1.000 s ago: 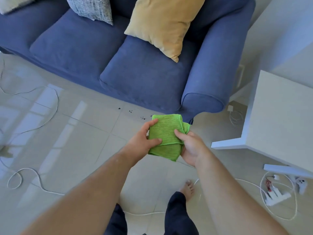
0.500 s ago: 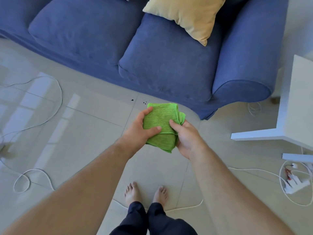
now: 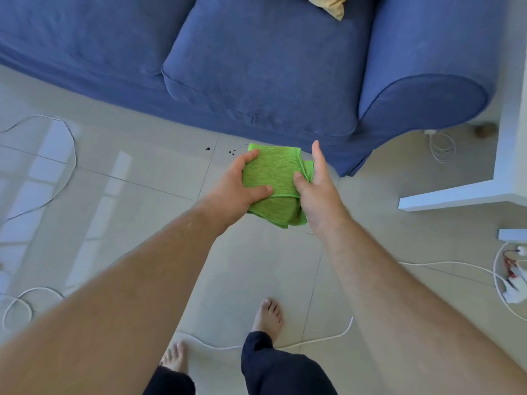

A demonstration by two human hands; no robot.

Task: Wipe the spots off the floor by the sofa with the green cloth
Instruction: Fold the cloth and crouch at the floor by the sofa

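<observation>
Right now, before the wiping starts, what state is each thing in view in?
green cloth: folded, held in the air above the floor, not wiping yet.
left hand: closed on the cloth's left edge.
right hand: at the cloth's right edge, fingers straight.
spots: dark, unwiped, on the tile in front of the sofa.
sofa: unoccupied, yellow cushion on it.
white cable: loose on the floor.

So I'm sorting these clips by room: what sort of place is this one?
Most likely a home living room. A blue sofa with a yellow cushion stands on a pale tiled floor, and white cables trail across it. A white table sits beside the sofa's arm.
</observation>
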